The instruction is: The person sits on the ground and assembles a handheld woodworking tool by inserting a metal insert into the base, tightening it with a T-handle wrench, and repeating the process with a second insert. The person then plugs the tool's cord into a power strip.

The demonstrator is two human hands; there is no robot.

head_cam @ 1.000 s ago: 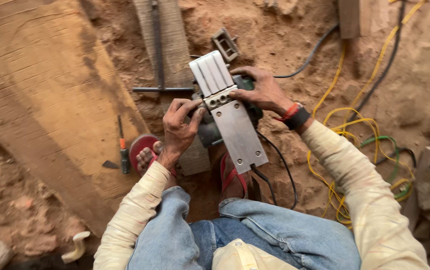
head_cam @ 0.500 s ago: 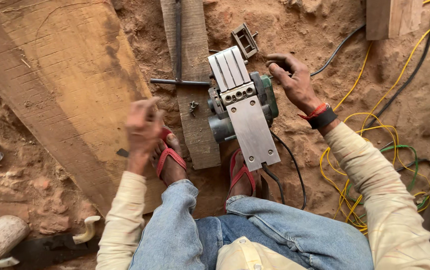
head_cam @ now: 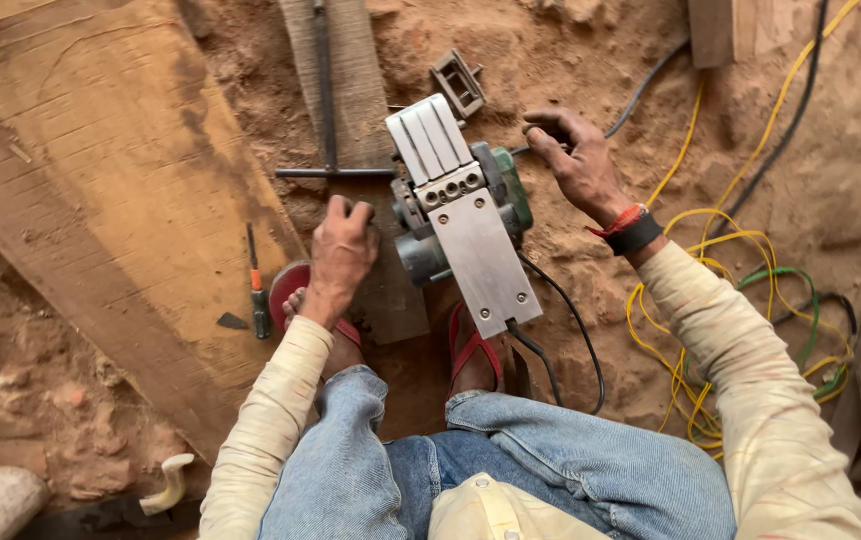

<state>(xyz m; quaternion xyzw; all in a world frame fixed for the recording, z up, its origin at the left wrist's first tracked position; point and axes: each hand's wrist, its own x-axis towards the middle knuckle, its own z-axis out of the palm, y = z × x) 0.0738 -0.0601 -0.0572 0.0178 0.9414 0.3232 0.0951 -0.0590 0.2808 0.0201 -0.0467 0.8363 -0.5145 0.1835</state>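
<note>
2 hands: both off the planer.
Left hand (head_cam: 342,250): fist closed, contents hidden.
Right hand (head_cam: 578,160): fingers loosely curled, empty.
Planer (head_cam: 465,215): upturned; likely heavy, rigid; grip the green body.

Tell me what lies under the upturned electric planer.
The electric planer rests on a narrow wooden plank, with a T-shaped metal bar lying farther along it. The ground directly beneath the planer's body is covered.
</note>
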